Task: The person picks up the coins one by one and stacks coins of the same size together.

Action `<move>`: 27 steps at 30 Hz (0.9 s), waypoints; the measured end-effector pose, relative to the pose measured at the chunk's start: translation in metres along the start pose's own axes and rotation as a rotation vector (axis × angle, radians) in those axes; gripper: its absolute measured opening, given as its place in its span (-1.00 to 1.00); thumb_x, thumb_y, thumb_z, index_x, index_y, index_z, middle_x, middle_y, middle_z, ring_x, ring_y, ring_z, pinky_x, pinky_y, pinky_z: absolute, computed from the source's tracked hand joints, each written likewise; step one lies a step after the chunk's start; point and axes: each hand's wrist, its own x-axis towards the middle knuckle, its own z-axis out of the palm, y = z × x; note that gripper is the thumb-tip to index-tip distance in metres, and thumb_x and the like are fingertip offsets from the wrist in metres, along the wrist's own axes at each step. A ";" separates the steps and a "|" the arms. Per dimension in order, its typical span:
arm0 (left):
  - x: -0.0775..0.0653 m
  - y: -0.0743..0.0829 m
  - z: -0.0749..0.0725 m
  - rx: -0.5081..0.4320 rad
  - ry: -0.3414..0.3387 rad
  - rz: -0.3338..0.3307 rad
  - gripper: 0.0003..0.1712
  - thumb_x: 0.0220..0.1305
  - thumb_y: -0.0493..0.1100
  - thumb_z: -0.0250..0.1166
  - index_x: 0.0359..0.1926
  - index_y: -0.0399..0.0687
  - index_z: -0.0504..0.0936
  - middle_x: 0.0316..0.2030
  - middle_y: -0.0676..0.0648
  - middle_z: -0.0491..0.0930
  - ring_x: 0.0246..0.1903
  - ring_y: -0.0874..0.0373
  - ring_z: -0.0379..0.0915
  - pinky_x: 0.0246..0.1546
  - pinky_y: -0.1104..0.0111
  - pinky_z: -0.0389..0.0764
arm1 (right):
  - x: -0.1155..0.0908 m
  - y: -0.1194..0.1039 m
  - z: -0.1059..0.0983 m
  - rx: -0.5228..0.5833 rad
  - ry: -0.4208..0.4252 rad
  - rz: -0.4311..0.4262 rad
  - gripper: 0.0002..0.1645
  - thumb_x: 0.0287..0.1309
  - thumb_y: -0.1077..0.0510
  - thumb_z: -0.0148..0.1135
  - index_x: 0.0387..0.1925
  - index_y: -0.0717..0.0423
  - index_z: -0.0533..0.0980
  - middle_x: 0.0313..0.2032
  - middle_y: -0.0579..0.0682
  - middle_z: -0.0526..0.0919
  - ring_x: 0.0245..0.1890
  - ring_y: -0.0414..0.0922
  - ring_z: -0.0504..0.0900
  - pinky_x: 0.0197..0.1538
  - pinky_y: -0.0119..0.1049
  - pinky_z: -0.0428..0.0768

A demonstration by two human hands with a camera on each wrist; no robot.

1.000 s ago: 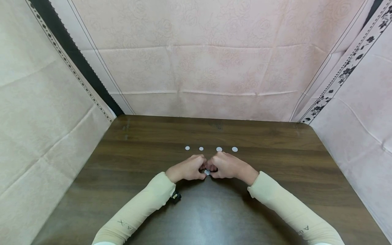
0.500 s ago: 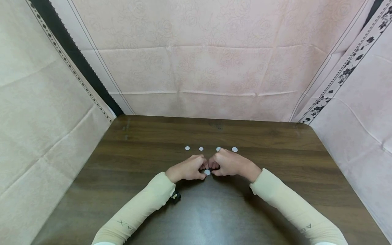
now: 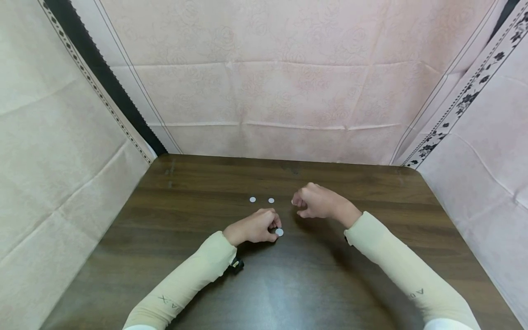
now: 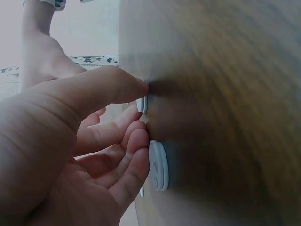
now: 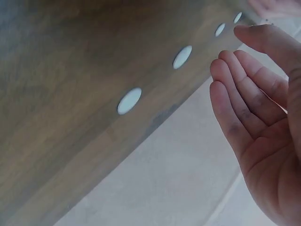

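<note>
My left hand (image 3: pixel 255 227) pinches a small round white disc (image 3: pixel 279 232) between thumb and forefinger, low over the table. In the left wrist view this disc (image 4: pixel 142 102) shows edge-on, with a line round its side, and a bigger-looking disc (image 4: pixel 159 165) lies just past the other fingertips. My right hand (image 3: pixel 323 201) is over the right end of the disc row, its fingers bent loosely and thumb apart, holding nothing. Below it a sliver of one disc (image 3: pixel 293 202) shows. The right wrist view shows several discs in a row, the largest disc (image 5: pixel 129 101) foremost.
Two white discs, the left one (image 3: pixel 252 199) and its neighbour (image 3: pixel 271 200), lie farther back on the brown wooden table (image 3: pixel 198 183). Pale patterned cloth (image 3: pixel 264 91) hangs beyond the table's back edge and along both sides.
My right hand has left the pinched disc and moved back and right, now covering most of the right-hand discs. The left hand stays at its disc.
</note>
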 end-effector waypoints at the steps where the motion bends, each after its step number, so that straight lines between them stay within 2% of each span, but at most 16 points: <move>1: 0.000 0.000 0.000 0.001 0.000 -0.002 -0.81 0.25 -0.28 0.48 -0.13 -0.18 0.69 -0.20 -0.02 0.55 -0.20 0.20 0.43 -0.10 0.42 0.55 | 0.001 0.002 -0.001 -0.007 0.001 0.005 -0.71 0.22 0.25 0.49 -0.04 0.29 0.72 -0.12 0.13 0.82 -0.13 -0.06 0.80 -0.05 -0.25 0.76; 6: -0.001 0.000 0.001 0.008 0.000 -0.006 -0.82 0.25 -0.27 0.48 -0.14 -0.16 0.70 -0.20 -0.01 0.55 -0.19 0.20 0.43 -0.09 0.42 0.55 | 0.006 0.009 -0.005 -0.027 -0.002 0.024 -0.74 0.18 0.26 0.51 -0.10 0.28 0.72 -0.16 0.12 0.82 -0.14 -0.02 0.79 -0.05 -0.20 0.76; 15: -0.002 0.003 -0.002 0.003 0.002 0.007 -0.83 0.28 -0.28 0.45 -0.13 -0.18 0.69 -0.19 -0.04 0.57 -0.20 0.20 0.46 -0.11 0.43 0.55 | 0.020 0.024 -0.001 -0.050 -0.021 0.095 -0.72 0.17 0.23 0.52 -0.09 0.25 0.71 -0.16 0.09 0.81 -0.13 -0.06 0.78 -0.02 -0.16 0.76; 27: 0.000 0.002 -0.001 0.012 0.008 0.013 -0.82 0.26 -0.27 0.46 -0.13 -0.18 0.68 -0.19 -0.05 0.56 -0.20 0.19 0.44 -0.14 0.46 0.52 | 0.035 0.039 0.006 -0.067 -0.091 0.114 -0.78 0.23 0.13 0.52 -0.16 0.17 0.73 -0.24 0.00 0.79 -0.25 -0.18 0.73 -0.11 -0.23 0.74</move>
